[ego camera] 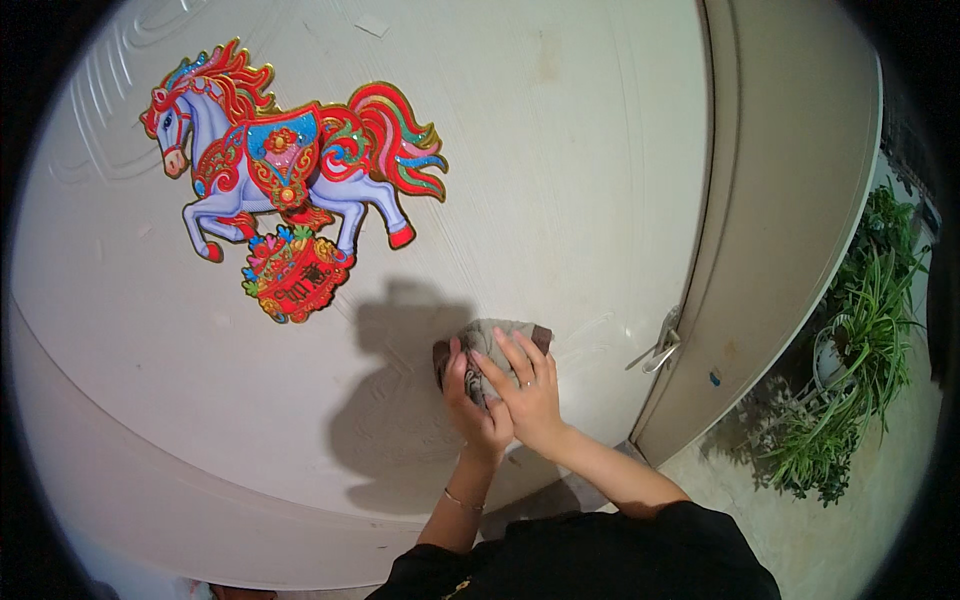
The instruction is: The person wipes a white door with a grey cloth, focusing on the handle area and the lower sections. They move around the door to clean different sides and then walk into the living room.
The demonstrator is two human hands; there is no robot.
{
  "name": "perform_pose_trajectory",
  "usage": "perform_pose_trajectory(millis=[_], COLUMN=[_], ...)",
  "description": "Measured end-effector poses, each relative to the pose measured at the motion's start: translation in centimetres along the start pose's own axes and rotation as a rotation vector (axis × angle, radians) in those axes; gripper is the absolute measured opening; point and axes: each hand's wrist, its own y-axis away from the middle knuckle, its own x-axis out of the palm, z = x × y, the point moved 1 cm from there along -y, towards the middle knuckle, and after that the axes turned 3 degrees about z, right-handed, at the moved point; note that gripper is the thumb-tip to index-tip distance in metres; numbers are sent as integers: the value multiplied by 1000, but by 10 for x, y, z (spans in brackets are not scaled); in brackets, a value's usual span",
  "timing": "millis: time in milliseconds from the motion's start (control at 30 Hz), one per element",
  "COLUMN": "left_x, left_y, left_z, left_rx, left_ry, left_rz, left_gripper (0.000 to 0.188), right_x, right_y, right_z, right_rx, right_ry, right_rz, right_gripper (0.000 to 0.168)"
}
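Note:
A folded grey cloth with brown edges (487,337) is between my two hands, in front of a white door (570,225). My left hand (476,405) holds its left part, with the fingers pointing up and a thin bracelet on the wrist. My right hand (529,386) lies over the cloth's right part, fingers spread on it, a ring on one finger. Whether the cloth touches the door, I cannot tell. Up and to the left, a colourful horse decoration (285,165) with a red basket-shaped lower part (300,281) is fixed on the door.
A metal door handle (661,351) sits near the door's right edge, beside the beige door frame (780,225). Green potted plants (862,360) stand on the floor at the far right. Small pale patches (373,27) mark the door's surface.

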Motion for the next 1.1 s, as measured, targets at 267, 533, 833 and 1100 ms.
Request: perform_pose_trajectory(millis=[267,533,833,1100], left_x=[50,106,109,74], left_y=[-58,-38,51,4], left_z=[-23,-38,-7,-14], left_rx=[254,260,101,153], left_ry=[46,47,41,76], left_rz=[183,533,867,709], left_gripper=[50,49,50,50], right_x=[-3,-11,32,23], right_y=[-14,40,136,73], right_z=[-72,-121,-85,-71], right_rx=[29,408,674,506], right_ry=[47,-42,-226,-170], right_rz=[-330,-300,-76,-179], right_gripper=[56,61,82,68])
